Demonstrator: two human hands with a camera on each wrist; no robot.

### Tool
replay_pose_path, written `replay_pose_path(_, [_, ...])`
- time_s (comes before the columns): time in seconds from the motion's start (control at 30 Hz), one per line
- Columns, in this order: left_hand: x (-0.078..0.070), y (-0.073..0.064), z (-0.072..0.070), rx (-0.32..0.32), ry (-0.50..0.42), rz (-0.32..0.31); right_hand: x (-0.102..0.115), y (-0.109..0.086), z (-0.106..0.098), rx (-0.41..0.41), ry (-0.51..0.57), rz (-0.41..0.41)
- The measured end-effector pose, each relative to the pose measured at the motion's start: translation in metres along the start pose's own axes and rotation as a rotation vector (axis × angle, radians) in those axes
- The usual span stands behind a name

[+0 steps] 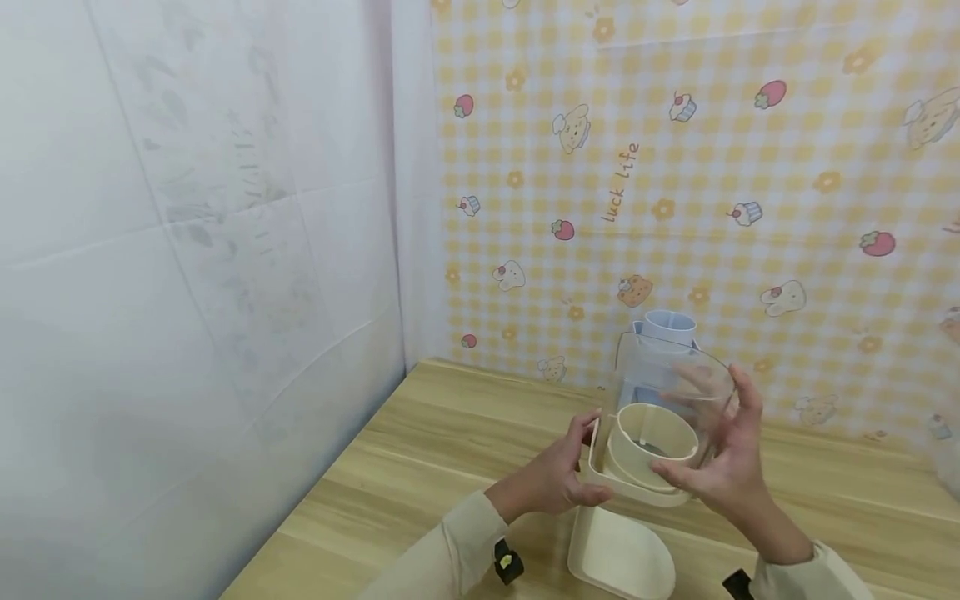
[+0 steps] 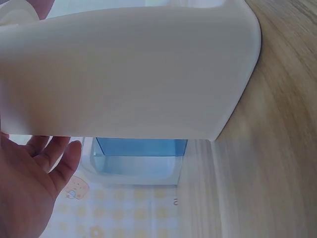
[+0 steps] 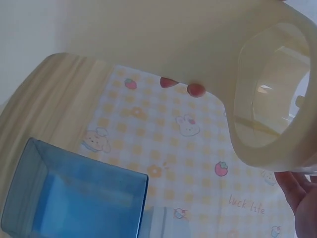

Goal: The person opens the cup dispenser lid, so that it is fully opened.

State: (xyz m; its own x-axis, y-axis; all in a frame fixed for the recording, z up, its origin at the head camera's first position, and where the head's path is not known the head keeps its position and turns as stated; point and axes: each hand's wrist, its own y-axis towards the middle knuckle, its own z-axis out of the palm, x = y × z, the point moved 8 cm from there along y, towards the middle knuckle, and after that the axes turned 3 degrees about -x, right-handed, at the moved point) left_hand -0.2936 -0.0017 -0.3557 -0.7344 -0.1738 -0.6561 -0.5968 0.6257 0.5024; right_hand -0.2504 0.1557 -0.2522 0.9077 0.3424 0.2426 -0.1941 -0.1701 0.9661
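In the head view a cream plastic holder has a round collar and a rounded tray below it. A clear container rises behind the collar. My left hand grips the holder's left side, thumb at the front. The right hand grips the clear container's right side, its thumb at the collar's rim; fingers show through the clear wall. A broad cream panel fills much of the left wrist view, hiding part of the left hand. The right wrist view shows the collar close up.
Behind the held pieces stands a light-blue holder with a round top. Its see-through blue box appears in the right wrist view. Wood-grain table meets a checked cloth at the back and a white curtain at left.
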Motion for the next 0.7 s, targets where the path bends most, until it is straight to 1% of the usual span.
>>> replay_pose_path(0.07, [-0.0008, 0.0003, -0.0006, 0.003, -0.001, -0.022, -0.0013, -0.0024, 0.0019, 0.033, 0.013, 0.030])
replay_pose_path(0.13, [-0.0007, 0.0006, -0.0014, -0.001, -0.004, -0.048, -0.0022, -0.0039, 0.0025, 0.046, 0.003, 0.050])
replay_pose_path(0.2, [0.0003, 0.0010, -0.0017, -0.003, 0.001, -0.058, -0.0021, -0.0040, 0.0025, 0.045, 0.007, 0.063])
replay_pose_path(0.33, [0.0041, 0.0011, -0.0012, -0.004, 0.007, -0.077, -0.0043, -0.0044, 0.0006, 0.013, 0.047, 0.071])
replay_pose_path(0.4, [0.0048, 0.0009, -0.0011, -0.006, 0.015, -0.077, -0.0052, -0.0048, -0.0002, -0.002, 0.064, 0.082])
replay_pose_path(0.63, [0.0030, 0.0014, -0.0030, -0.013, 0.059, -0.048, -0.0063, -0.0018, -0.0025, -0.030, 0.033, 0.129])
replay_pose_path(0.7, [0.0032, 0.0027, -0.0035, -0.019, 0.060, -0.046, -0.0069, 0.0003, -0.0036, -0.043, 0.050, 0.137])
